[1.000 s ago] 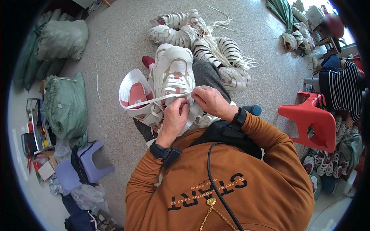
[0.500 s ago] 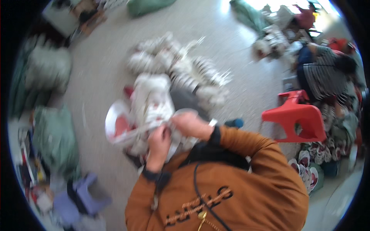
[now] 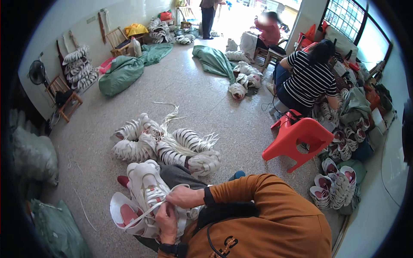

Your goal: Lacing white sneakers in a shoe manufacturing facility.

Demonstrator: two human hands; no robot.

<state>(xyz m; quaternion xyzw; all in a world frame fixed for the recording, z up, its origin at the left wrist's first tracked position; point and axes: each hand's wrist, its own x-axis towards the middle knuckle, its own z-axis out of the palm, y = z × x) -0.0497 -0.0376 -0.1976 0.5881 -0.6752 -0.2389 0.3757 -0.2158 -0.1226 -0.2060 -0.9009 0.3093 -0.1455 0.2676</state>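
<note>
On my lap lies a white shoe upper with a row of lace holes and small red patches under the lacing. Another upper with a pinkish-red inside rests beside it, its opening turned up. My left hand pinches a flat white shoelace close to the lace holes. Just above and to the right, my right hand is closed on the lace too, and a loop of it arches over the knuckles. The fingertips of both hands nearly meet; the lace's exact path between them is hidden.
Ahead on the floor lie bundled shoe uppers and a bunch of loose laces. A red plastic stool stands to the right, near a person in a striped shirt. More uppers are piled by the right wall. Green sacks lie farther off.
The view has tilted up, bringing in more of the far room. Both hands stay at the lacing, with the right hand's fingers now closer to the left's.
</note>
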